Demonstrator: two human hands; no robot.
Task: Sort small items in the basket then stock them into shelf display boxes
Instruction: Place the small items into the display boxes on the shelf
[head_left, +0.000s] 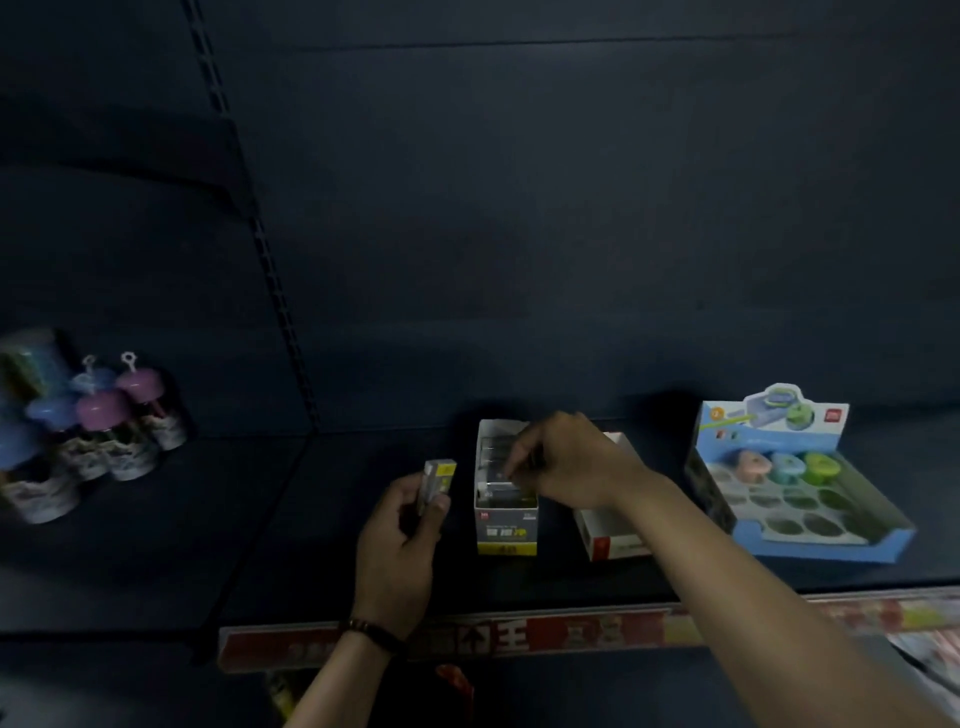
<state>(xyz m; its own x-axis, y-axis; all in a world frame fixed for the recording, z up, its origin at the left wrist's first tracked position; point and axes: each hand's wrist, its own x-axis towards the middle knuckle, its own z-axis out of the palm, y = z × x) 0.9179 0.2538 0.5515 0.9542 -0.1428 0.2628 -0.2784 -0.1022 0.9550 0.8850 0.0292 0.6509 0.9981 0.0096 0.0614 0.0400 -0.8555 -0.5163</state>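
A narrow grey display box (506, 525) with a yellow strip stands on the dark shelf (322, 519), holding several small packs. My right hand (569, 465) reaches over its open top, fingertips pinching a small pack (501, 486) down inside. My left hand (400, 540), just left of the box, grips a small stack of white-and-yellow eraser packs (438, 480) held upright. The basket is out of view.
A red-and-white box (613, 540) sits right of the grey one, partly behind my right forearm. A blue tray box (831, 545) with round coloured items stands further right. Bottles with pink and blue caps (98, 431) cluster at the left. A red price strip (519, 634) lines the shelf edge.
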